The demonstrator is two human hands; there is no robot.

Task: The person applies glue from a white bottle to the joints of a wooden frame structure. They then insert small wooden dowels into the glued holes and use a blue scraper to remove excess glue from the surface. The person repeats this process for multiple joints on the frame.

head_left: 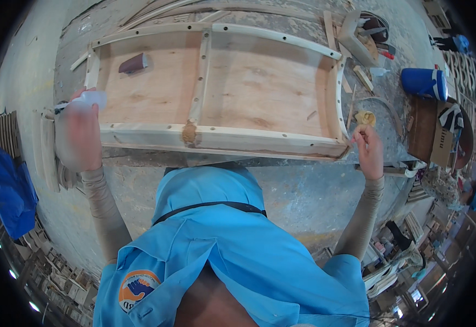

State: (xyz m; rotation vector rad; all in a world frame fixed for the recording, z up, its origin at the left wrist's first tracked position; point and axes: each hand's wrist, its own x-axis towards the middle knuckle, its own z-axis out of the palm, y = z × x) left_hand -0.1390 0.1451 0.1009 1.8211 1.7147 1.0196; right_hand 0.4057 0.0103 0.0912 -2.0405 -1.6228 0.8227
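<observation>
A wooden frame (249,132) with curved long rails, a cross rail and a plywood back lies on the workbench in front of me. Dark round spots dot its rails. At its near left corner my left hand (83,133), blurred, is closed around a small translucent white bottle (93,99). My right hand (370,150) is by the near right corner, its thumb and fingers pinched together; whatever they may hold is too small to make out. Brown filler (189,133) covers the joint of near rail and cross rail. A rolled piece of brown sandpaper (133,64) rests on the left plywood panel.
Just beyond my right hand lies a crumpled yellowish piece (365,117). Wood strips and a wooden box (358,39) with tools occupy the bench's far right. A blue cooler jug (423,83) stands right of the bench, above a cardboard box (443,143). Blue sheeting (10,191) is at far left.
</observation>
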